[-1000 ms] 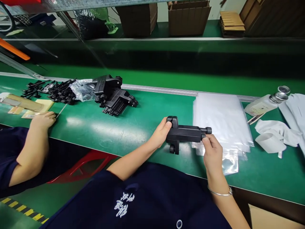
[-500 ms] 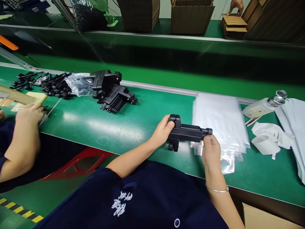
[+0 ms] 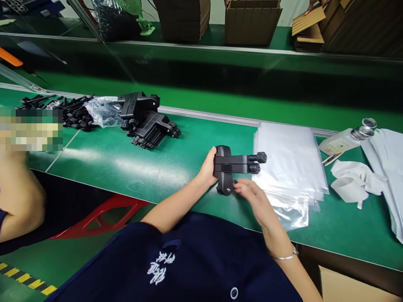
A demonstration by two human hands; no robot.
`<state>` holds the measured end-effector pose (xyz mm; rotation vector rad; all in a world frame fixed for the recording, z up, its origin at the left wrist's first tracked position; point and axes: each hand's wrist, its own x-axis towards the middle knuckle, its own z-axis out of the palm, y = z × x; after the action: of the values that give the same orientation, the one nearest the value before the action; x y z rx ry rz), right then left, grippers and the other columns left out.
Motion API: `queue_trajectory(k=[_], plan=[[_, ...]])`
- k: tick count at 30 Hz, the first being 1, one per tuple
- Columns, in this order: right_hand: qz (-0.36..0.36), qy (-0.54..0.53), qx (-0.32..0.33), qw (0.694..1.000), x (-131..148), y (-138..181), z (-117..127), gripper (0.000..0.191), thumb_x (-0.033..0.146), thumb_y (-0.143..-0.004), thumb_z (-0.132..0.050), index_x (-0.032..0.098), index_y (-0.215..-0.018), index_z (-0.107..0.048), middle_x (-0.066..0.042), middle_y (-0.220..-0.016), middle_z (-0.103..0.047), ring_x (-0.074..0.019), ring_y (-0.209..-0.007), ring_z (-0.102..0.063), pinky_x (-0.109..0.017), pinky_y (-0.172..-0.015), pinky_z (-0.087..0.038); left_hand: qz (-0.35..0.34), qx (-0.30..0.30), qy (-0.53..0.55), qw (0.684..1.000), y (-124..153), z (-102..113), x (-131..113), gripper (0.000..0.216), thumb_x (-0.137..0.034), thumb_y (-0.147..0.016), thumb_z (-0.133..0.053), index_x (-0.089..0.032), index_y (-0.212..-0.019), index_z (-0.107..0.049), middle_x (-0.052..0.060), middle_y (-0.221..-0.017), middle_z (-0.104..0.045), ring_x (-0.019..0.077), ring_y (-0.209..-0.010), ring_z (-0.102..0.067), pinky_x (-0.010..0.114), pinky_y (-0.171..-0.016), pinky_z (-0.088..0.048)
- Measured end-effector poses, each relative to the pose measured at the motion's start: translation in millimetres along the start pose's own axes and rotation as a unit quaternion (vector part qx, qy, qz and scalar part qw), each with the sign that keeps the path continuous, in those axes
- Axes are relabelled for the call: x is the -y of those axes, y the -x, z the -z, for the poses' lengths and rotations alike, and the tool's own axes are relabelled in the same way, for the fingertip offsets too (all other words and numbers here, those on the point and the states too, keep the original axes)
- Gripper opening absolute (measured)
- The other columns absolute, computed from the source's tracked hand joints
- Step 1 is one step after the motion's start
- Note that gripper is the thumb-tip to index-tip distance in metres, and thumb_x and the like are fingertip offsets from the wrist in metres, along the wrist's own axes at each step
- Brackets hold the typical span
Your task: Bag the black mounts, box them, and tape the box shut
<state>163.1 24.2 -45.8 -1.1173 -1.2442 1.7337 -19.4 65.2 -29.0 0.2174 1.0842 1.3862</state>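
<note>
My left hand point(image 3: 208, 168) is closed around the left end of a black plastic bracket point(image 3: 234, 164), held above the green bench. Two short rods with ribbed knobs stick out from the bracket's right end, and a rounded jointed part hangs from its lower left. My right hand point(image 3: 254, 197) is just to the right of that joint, slightly blurred, with fingers stretched out and nothing in them. Whether its fingertips touch the joint I cannot tell. Under and beyond the knobs lies a stack of clear plastic bags point(image 3: 291, 163).
Similar black brackets point(image 3: 149, 126) are piled at the back, beside a clear bag point(image 3: 103, 111) and loose black parts point(image 3: 77, 113). A bottle point(image 3: 344, 140) and white cloth point(image 3: 352, 180) lie right. A co-worker's arm point(image 3: 22, 188) is at left. Cardboard boxes point(image 3: 253, 23) stand on the shelf.
The bracket has been turned over in my left hand, so both knobbed rods now show. My right hand has let go of the rod end and moved left and down.
</note>
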Motion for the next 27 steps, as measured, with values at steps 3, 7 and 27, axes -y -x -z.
queue_trajectory(k=[3,7,27], plan=[[-0.057,-0.044,0.081,0.994,-2,5,-20,0.031,0.046,-0.077,-0.070,0.021,-0.094,-0.063,-0.001,-0.080,-0.063,-0.0172,-0.077,-0.061,-0.034,-0.083,-0.048,0.026,0.028,0.012,0.999,-3,-1,0,0.053,-0.068,-0.081,-0.056,-0.016,-0.081,-0.066,0.003,-0.066,-0.069,0.0184,-0.059,-0.064,0.030,-0.059,-0.052],[-0.036,-0.056,0.072,0.995,-6,4,-29,0.020,0.039,-0.078,-0.068,0.021,-0.084,-0.060,0.003,-0.071,-0.056,-0.0140,-0.071,-0.056,-0.029,-0.073,-0.047,0.032,0.038,0.018,0.999,-2,-3,0,0.053,-0.069,-0.081,-0.055,-0.016,-0.078,-0.065,0.002,-0.059,-0.067,0.0162,-0.051,-0.061,0.028,-0.053,-0.050],[0.156,0.029,-0.093,0.983,-14,11,9,0.059,0.066,-0.090,-0.042,0.027,-0.133,-0.054,-0.008,-0.116,-0.069,-0.0284,-0.121,-0.059,-0.047,-0.099,-0.051,-0.209,0.359,-0.372,0.830,54,-22,-6,0.087,-0.017,-0.073,-0.063,-0.021,-0.151,-0.024,0.012,-0.151,-0.040,0.0289,-0.139,-0.037,0.044,-0.117,-0.025]])
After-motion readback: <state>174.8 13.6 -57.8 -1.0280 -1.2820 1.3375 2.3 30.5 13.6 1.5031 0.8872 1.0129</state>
